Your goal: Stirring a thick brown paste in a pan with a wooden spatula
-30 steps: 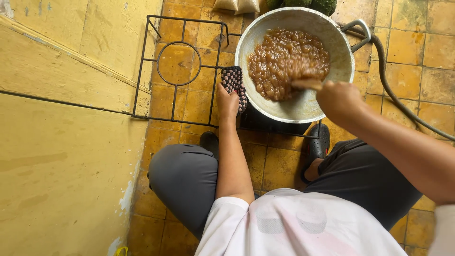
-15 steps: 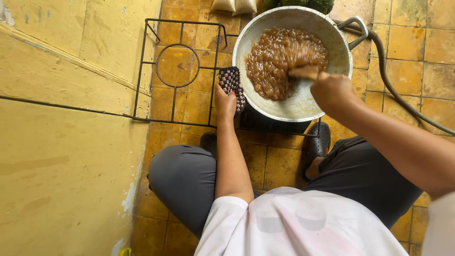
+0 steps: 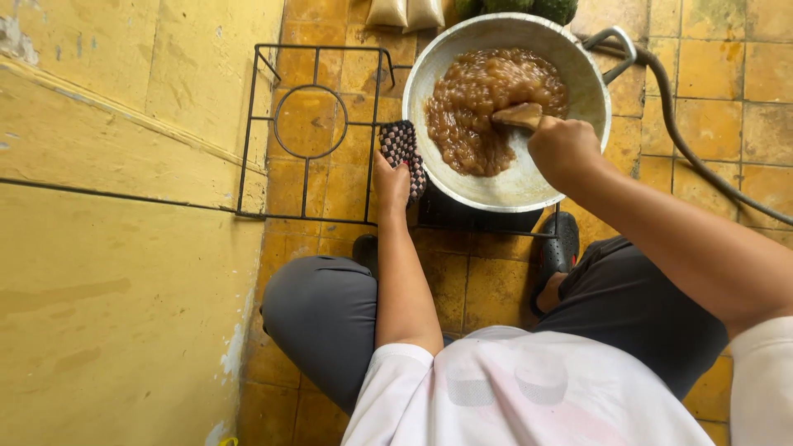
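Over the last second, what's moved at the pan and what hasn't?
The right hand has drawn the wooden spoon a little toward the pan's centre, dragging through the brown mash. Nothing was picked up or released. The left hand stays pressed on the checkered cloth at the rim of the pan, which sits as before on the wire stand.

Worn yellow wall (image 3: 99, 289) left; orange-yellow tiled floor (image 3: 743, 107); soft daylight.
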